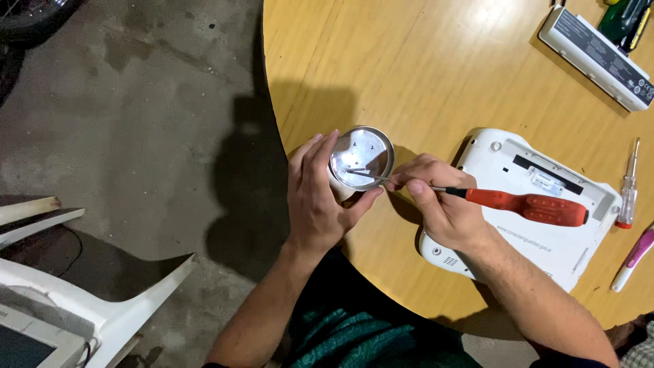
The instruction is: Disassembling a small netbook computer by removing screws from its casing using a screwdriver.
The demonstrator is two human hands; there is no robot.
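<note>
My left hand [315, 197] wraps around a small round metal container [362, 157] at the near left edge of the wooden table [422, 68]. Its shiny inside shows a few small screws or holes. My right hand [443, 204] grips a red-handled screwdriver [524, 206]. The screwdriver's metal tip reaches into the container. The right hand rests over the left end of a white upturned laptop [545, 225].
A white battery pack [596, 56] lies at the table's far right, beside green tools [623, 20]. A thin clear-handled screwdriver [628, 184] and a pink and white pen [633, 259] lie right of the laptop. A white plastic chair [82, 300] stands on the concrete floor at left.
</note>
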